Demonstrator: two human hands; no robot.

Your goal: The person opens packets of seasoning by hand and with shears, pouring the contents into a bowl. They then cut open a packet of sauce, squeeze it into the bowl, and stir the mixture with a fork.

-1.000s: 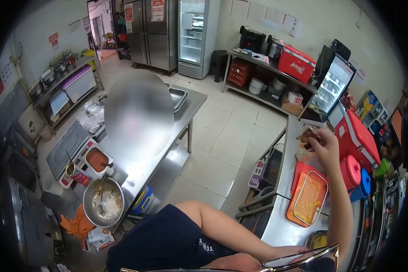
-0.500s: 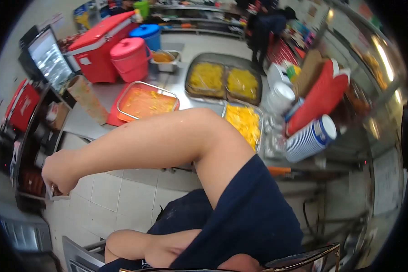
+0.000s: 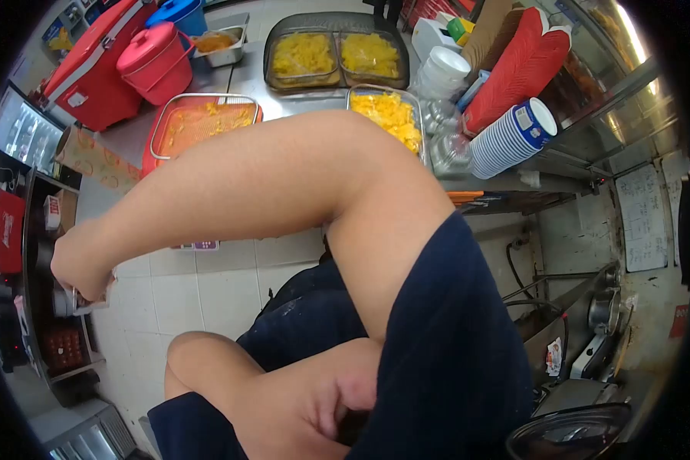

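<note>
My right arm reaches across the view from its navy sleeve (image 3: pixel 437 345) to the left. My right hand (image 3: pixel 80 264) is a downturned fist over a low shelf (image 3: pixel 34 253), closed on something small that its fingers mostly hide. My left hand (image 3: pixel 322 402) rests against my dark shirt at the bottom, fingers curled with nothing visible in them. Behind the right forearm runs a steel counter (image 3: pixel 245 73) with a metal tray of orange food (image 3: pixel 199 123) on a red board.
The counter also holds trays of yellow food (image 3: pixel 303 54), a pink lidded bucket (image 3: pixel 153 57), a red cooler (image 3: pixel 92 77), a brown patterned paper cup (image 3: pixel 92 157) and a stack of blue-rimmed cups (image 3: pixel 510 134). Tiled floor (image 3: pixel 199 291) lies below the counter. A red crate (image 3: pixel 61 349) sits low on the shelf.
The view swung from the kitchen floor toward the counter and tilted down. My right hand left the counter's end and dropped to the low shelf on the left, still closed.
</note>
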